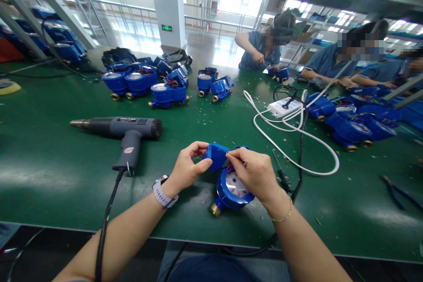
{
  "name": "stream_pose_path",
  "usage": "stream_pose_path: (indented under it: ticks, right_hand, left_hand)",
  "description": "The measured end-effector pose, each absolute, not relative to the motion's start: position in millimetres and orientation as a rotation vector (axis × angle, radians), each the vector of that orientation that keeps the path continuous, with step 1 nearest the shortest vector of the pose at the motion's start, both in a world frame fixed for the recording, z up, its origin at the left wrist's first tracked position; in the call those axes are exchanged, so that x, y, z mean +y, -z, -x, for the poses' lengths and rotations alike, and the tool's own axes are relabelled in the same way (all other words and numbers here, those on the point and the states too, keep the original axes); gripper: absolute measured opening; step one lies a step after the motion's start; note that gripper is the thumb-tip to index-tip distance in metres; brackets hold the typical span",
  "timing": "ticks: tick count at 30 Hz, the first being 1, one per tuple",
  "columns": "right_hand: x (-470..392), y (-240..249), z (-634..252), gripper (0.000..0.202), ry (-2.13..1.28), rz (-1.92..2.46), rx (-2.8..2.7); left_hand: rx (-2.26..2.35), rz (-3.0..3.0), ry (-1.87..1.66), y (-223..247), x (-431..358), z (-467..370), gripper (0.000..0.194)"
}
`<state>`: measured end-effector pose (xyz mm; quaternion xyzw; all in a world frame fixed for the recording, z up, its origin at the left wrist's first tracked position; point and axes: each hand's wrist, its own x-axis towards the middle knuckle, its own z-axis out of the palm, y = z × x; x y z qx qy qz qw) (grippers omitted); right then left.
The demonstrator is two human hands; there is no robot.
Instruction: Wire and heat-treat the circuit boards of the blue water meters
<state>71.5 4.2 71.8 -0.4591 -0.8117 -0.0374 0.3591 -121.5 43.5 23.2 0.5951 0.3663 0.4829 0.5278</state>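
Note:
A blue water meter (232, 188) with a round white dial and a brass end lies in front of me on the green bench (185, 224). Just behind its dial, a blue plastic cover (218, 155) is held up at a tilt. My left hand (190, 166) grips the cover's left edge between thumb and fingers. At the cover's right edge, my right hand (253, 167) is closed in a pinch, above the meter's dial. Thin red wires (229, 167) show between the cover and the dial. What sits in the right fingertips is too small to make out.
A heat gun (125, 130) lies at left, its cord running toward me. Several blue meters (139, 80) stand behind, more at right (353, 123). A white power strip (284, 107) with looped cable, a screwdriver (282, 174) and pliers (396, 191) lie rightward. Co-workers (264, 44) sit opposite.

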Motion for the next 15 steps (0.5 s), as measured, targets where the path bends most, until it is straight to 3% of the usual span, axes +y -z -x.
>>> stream_pose_path:
  ticks: [15]
  right_hand:
    - [-2.2, -83.4, -103.6, 0.016, -0.409, 1.389, -1.944]
  left_hand:
    - [0.838, -1.308, -1.114, -25.2, 47.1, 122.0, 0.047]
